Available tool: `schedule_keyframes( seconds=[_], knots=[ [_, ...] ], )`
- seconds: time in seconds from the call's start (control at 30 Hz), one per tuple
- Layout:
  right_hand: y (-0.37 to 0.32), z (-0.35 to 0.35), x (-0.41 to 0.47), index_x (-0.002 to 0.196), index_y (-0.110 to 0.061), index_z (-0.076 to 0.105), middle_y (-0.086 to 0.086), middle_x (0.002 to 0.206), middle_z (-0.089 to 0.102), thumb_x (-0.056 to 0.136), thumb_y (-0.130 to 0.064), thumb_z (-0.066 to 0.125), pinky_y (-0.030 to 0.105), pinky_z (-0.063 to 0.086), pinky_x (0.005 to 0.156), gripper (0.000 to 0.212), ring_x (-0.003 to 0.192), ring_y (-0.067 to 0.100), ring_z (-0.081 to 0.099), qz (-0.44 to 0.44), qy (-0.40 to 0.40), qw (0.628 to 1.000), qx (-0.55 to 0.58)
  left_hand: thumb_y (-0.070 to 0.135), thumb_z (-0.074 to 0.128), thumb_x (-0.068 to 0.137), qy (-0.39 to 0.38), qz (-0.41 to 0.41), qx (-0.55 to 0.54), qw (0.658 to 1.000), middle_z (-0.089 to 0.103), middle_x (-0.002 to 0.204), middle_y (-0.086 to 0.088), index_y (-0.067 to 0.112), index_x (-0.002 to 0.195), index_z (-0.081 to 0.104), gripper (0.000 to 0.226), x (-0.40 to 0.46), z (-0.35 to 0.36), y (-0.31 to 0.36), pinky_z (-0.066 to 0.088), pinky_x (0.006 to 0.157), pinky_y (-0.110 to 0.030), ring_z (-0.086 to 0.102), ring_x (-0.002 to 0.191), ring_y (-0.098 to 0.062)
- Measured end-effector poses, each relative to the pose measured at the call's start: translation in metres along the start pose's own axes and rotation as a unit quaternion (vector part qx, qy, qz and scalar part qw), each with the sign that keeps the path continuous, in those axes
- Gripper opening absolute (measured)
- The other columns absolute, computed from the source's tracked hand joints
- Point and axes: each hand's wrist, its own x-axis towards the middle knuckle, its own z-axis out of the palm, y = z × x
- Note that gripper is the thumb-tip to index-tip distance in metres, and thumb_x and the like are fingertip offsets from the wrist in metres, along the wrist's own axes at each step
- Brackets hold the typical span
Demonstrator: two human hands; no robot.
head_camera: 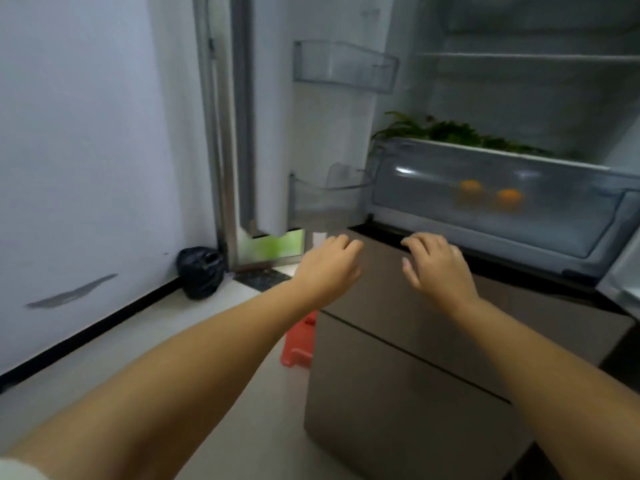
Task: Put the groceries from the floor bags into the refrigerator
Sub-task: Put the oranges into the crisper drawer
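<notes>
White wall (pixel 86 150) and pale floor (pixel 145 341) at left; black bag (pixel 200 271) in the floor corner. Left hand (pixel 325 263) and right hand (pixel 438 263), fingers loosely curled, hold nothing, above brown lower drawers (pixel 398 375). Refrigerator (pixel 519 81) open: greens (pixel 450 131) above clear crisper drawer (pixel 433 209), oranges (pixel 507 197) inside.

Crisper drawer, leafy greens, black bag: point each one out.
crisper drawer (pixel 433 202), head view, clear front wall
leafy greens (pixel 450 131), head view, leaves above the drawer rim
black bag (pixel 200 271), head view, its crumpled middle
</notes>
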Motion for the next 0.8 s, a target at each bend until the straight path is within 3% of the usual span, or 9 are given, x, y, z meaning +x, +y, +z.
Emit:
schedule_keyframes(
  seconds=[0.07,0.13,0.33,0.5,0.63,0.8],
  knots=[
    [-0.047,0.003,-0.023,0.099,-0.005,0.068,0.014,0.097,0.067,0.072,-0.016,0.077,0.036,0.052,0.06,0.031,0.083,0.034,0.066,-0.014,-0.039,0.999,0.027,0.034,0.045,0.096,-0.017,-0.04,0.015,0.999,0.051,0.121,-0.01,0.013,0.128,0.048,0.038,-0.058,-0.004,-0.035,0.044,0.08,-0.04,0.047,0.117,-0.03],
    [-0.102,-0.001,-0.041,0.101,-0.006,0.067,0.014,0.099,0.066,0.07,-0.015,0.079,0.038,0.052,0.062,0.034,0.086,0.035,0.065,-0.012,-0.09,0.994,0.058,0.035,0.044,0.097,-0.019,-0.089,0.013,0.996,0.051,0.124,-0.007,0.016,0.13,0.048,0.039,-0.118,-0.015,-0.068,0.045,0.084,-0.039,0.046,0.12,-0.027],
    [-0.305,-0.034,-0.055,0.096,-0.008,0.066,0.012,0.092,0.066,0.078,-0.028,0.049,0.035,0.051,0.059,0.032,0.079,0.033,0.064,-0.12,-0.136,0.971,0.157,0.036,0.042,0.098,-0.05,-0.19,0.057,0.979,0.05,0.128,-0.005,0.017,0.134,0.043,0.041,-0.303,-0.073,-0.155,0.049,0.085,-0.038,0.048,0.118,-0.023],
    [-0.471,-0.053,-0.059,0.107,-0.008,0.065,0.013,0.104,0.065,0.078,-0.02,0.069,0.039,0.052,0.07,0.032,0.091,0.036,0.064,-0.219,-0.165,0.932,0.235,0.037,0.042,0.098,-0.044,-0.305,0.061,0.949,0.05,0.129,-0.005,0.016,0.135,0.043,0.042,-0.443,-0.115,-0.223,0.047,0.088,-0.038,0.048,0.12,-0.024],
    [-0.583,-0.059,-0.066,0.124,-0.012,0.057,0.009,0.126,0.058,0.09,-0.026,0.057,0.041,0.045,0.09,0.037,0.113,0.032,0.056,-0.31,-0.189,0.893,0.267,0.039,0.041,0.098,-0.081,-0.388,0.087,0.914,0.049,0.131,-0.006,0.015,0.134,0.042,0.044,-0.538,-0.13,-0.275,0.046,0.093,-0.04,0.047,0.121,-0.025],
    [-0.704,-0.049,-0.047,0.137,-0.018,0.043,0.003,0.139,0.046,0.098,-0.033,0.041,0.036,0.037,0.103,0.042,0.126,0.025,0.045,-0.403,-0.199,0.852,0.269,0.037,0.041,0.098,-0.092,-0.471,0.109,0.87,0.047,0.132,-0.007,0.014,0.135,0.041,0.044,-0.614,-0.151,-0.353,0.045,0.087,-0.037,0.046,0.121,-0.024]
  ],
)
